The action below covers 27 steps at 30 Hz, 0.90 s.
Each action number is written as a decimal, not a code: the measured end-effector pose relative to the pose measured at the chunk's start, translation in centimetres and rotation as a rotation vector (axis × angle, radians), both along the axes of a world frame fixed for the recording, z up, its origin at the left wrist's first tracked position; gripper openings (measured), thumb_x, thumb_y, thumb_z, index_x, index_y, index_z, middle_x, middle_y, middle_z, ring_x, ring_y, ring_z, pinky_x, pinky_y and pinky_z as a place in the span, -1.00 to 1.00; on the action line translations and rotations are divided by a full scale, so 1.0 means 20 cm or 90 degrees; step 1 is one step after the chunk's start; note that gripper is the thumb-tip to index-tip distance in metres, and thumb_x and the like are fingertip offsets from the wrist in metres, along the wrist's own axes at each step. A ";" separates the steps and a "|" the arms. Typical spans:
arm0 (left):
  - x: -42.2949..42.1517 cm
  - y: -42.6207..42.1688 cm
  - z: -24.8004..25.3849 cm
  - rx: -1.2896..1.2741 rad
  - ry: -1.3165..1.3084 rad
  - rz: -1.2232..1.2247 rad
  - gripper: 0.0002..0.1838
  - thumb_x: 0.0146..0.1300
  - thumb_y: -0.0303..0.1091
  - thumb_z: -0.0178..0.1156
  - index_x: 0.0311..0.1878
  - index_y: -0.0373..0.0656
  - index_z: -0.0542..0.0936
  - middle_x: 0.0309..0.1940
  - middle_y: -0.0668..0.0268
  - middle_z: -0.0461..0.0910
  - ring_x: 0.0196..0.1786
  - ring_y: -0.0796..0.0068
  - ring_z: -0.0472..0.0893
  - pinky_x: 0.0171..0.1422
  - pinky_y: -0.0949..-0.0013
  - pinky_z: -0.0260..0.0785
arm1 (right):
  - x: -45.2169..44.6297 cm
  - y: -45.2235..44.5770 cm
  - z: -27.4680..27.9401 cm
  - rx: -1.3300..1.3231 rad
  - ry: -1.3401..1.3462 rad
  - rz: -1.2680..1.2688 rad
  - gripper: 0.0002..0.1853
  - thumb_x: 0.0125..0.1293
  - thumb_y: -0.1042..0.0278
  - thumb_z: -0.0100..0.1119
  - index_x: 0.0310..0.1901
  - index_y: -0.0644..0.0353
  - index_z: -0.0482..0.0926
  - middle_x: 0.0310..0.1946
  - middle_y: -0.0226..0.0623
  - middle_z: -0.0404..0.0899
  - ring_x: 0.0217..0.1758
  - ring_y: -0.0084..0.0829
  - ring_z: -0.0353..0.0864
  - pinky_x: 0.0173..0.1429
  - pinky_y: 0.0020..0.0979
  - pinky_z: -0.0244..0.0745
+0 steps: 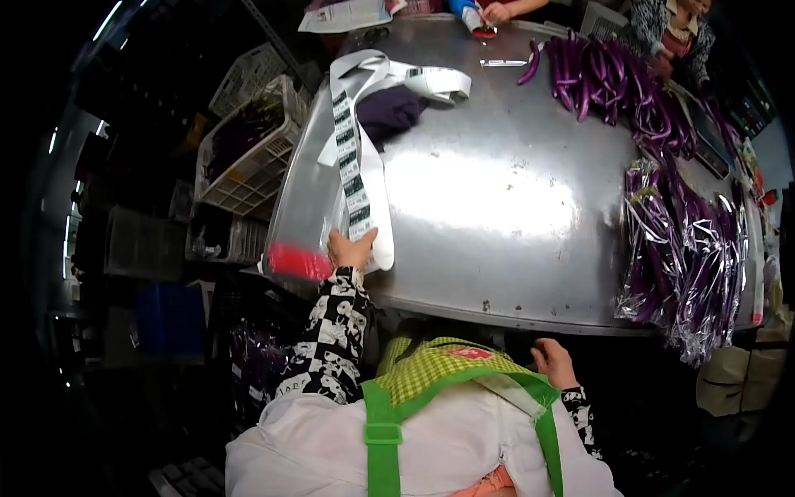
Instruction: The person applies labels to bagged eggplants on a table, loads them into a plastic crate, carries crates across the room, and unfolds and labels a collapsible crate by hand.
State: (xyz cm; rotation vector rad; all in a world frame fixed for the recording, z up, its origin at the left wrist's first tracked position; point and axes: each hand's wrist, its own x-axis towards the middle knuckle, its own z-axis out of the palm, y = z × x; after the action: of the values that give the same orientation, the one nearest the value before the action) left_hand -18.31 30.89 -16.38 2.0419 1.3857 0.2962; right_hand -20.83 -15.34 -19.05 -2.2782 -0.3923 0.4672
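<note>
My left hand [352, 250] is at the near left corner of the metal table, its thumb and fingers closed on the near end of a long strip of printed labels [354, 186]. The white strip runs away from me and loops back over itself near a dark purple cloth [391, 113]. My right hand [555, 363] hangs below the table's front edge, beside my green checked apron [447, 364]. Its fingers are loosely bent with the thumb apart, and nothing shows in them. Red tape [299, 262] lies on the table just left of my left hand.
Loose eggplants [609, 79] are piled at the far right of the metal table [464, 265]. Nearer lie eggplants in clear plastic bags [683, 257]. A pen [503, 63] is near another person's hand [497, 12] at the far edge. Plastic crates [248, 178] stand at left.
</note>
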 end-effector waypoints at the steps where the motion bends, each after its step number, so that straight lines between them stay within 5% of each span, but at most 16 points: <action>1: -0.01 0.03 -0.04 -0.063 -0.023 0.001 0.01 -0.21 -0.04 0.48 0.21 -0.46 0.21 0.14 -0.15 0.34 0.18 -0.02 0.40 0.23 0.16 0.31 | 0.00 0.02 0.00 0.009 0.004 0.000 -0.80 0.17 0.38 0.22 -0.20 0.26 0.53 -0.31 -0.10 0.59 -0.27 -0.10 0.62 -0.21 -0.25 0.53; 3: -0.01 0.09 -0.19 -0.150 -0.125 0.031 -0.35 -0.11 -0.37 0.46 0.01 -0.51 0.38 -0.15 0.07 0.57 -0.19 0.27 0.60 -0.11 0.30 0.48 | 0.00 0.08 0.01 0.041 -0.001 -0.017 -0.79 0.17 0.36 0.24 -0.20 0.24 0.54 -0.33 -0.10 0.59 -0.28 -0.13 0.63 -0.22 -0.31 0.53; 5: -0.03 0.07 -0.18 -0.425 -0.380 -0.028 -0.61 0.01 -0.49 0.36 -0.09 -0.42 0.49 -0.27 0.20 0.61 -0.29 0.38 0.61 -0.21 0.32 0.49 | 0.03 0.15 0.08 0.054 0.019 -0.013 -0.77 0.19 0.35 0.24 -0.18 0.28 0.55 -0.31 -0.10 0.61 -0.27 -0.23 0.66 -0.20 -0.37 0.53; 7: -0.01 -0.06 -0.01 -0.415 -0.449 -0.102 -0.78 0.11 -0.57 0.25 -0.15 -0.31 0.55 -0.29 0.28 0.62 -0.29 0.45 0.62 -0.26 0.35 0.50 | 0.07 0.28 0.20 0.115 0.026 -0.058 -0.76 0.20 0.35 0.24 -0.17 0.32 0.55 -0.30 -0.10 0.62 -0.26 -0.30 0.66 -0.17 -0.40 0.53; 9: 0.00 -0.28 0.30 -0.488 -0.483 -0.181 -0.77 0.15 -0.52 0.25 -0.10 -0.26 0.54 -0.26 0.28 0.63 -0.25 0.51 0.63 -0.24 0.43 0.52 | 0.17 0.38 0.24 0.245 0.087 -0.116 -0.70 0.23 0.35 0.22 -0.09 0.40 0.52 -0.25 -0.17 0.64 -0.19 -0.45 0.63 -0.07 -0.44 0.50; 11: -0.02 -0.46 0.45 -0.419 -0.371 -0.412 -0.81 0.17 -0.44 0.27 -0.15 -0.23 0.60 -0.23 0.23 0.66 -0.19 0.48 0.65 -0.15 0.43 0.53 | 0.28 0.54 0.53 0.405 0.232 -0.106 -0.53 0.25 0.32 0.21 0.12 0.38 0.38 -0.08 -0.18 0.58 -0.01 -0.40 0.55 0.10 -0.41 0.44; 15: -0.05 -0.75 0.47 -0.544 -0.469 -0.773 -0.63 0.12 -0.54 0.27 0.02 -0.25 0.49 -0.23 0.30 0.60 -0.15 0.48 0.59 -0.06 0.40 0.46 | 0.46 0.70 0.64 0.547 0.357 0.024 -0.49 0.21 0.36 0.25 0.15 0.39 0.37 -0.07 -0.21 0.56 -0.01 -0.43 0.53 0.15 -0.41 0.39; 19: -0.04 -0.75 0.37 -0.507 -0.386 -0.895 -0.71 0.16 -0.50 0.24 -0.05 -0.30 0.49 -0.28 0.23 0.58 -0.28 0.53 0.57 -0.21 0.45 0.45 | 0.41 0.70 0.71 0.374 0.356 0.090 -0.61 0.14 0.44 0.29 0.01 0.36 0.49 -0.15 -0.31 0.58 -0.10 -0.51 0.52 0.06 -0.45 0.41; 20: -0.05 -0.71 0.35 -0.535 -0.281 -0.961 -0.75 0.16 -0.48 0.24 -0.10 -0.32 0.49 -0.30 0.19 0.56 -0.38 0.60 0.57 -0.33 0.50 0.45 | 0.39 0.70 0.67 0.409 0.219 0.101 -0.69 0.14 0.46 0.29 -0.07 0.32 0.51 -0.20 -0.36 0.59 -0.15 -0.56 0.53 -0.01 -0.48 0.42; 23: -0.06 -0.65 0.47 -0.692 -0.168 -0.886 -0.73 0.17 -0.46 0.25 -0.10 -0.37 0.49 -0.32 0.17 0.57 -0.43 0.57 0.59 -0.41 0.52 0.45 | 0.30 0.61 0.66 0.537 0.288 -0.031 -0.76 0.15 0.47 0.28 -0.15 0.29 0.52 -0.23 -0.39 0.59 -0.18 -0.60 0.53 -0.04 -0.51 0.43; 24: -0.08 -0.61 0.48 -0.622 -0.237 -0.872 -0.66 0.10 -0.42 0.32 -0.09 -0.37 0.50 -0.31 0.16 0.58 -0.41 0.48 0.61 -0.38 0.44 0.47 | 0.28 0.54 0.63 0.573 0.276 -0.047 -0.81 0.16 0.48 0.26 -0.19 0.27 0.52 -0.22 -0.37 0.60 -0.16 -0.60 0.54 -0.02 -0.52 0.43; 25: -0.06 -0.58 0.39 -0.183 -0.540 -0.956 -0.65 0.07 -0.40 0.34 -0.09 -0.31 0.51 -0.28 0.21 0.58 -0.29 0.38 0.61 -0.24 0.36 0.46 | 0.25 0.51 0.64 0.568 0.278 -0.049 -0.81 0.16 0.48 0.26 -0.19 0.27 0.52 -0.22 -0.37 0.60 -0.16 -0.60 0.54 -0.02 -0.52 0.43; 27: -0.06 -0.49 0.31 0.127 -0.677 -0.795 -0.50 -0.02 -0.30 0.39 0.00 -0.21 0.47 -0.15 0.25 0.54 0.01 0.23 0.53 0.04 0.15 0.36 | 0.18 0.47 0.70 0.647 0.202 -0.111 -0.82 0.17 0.48 0.26 -0.20 0.27 0.51 -0.22 -0.36 0.61 -0.16 -0.60 0.54 -0.01 -0.52 0.43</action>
State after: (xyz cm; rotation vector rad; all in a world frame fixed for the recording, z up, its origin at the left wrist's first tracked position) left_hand -19.57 21.02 -10.10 1.9565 -0.5827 0.7688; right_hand -17.14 -5.98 -5.09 -1.2164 -0.1902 0.3987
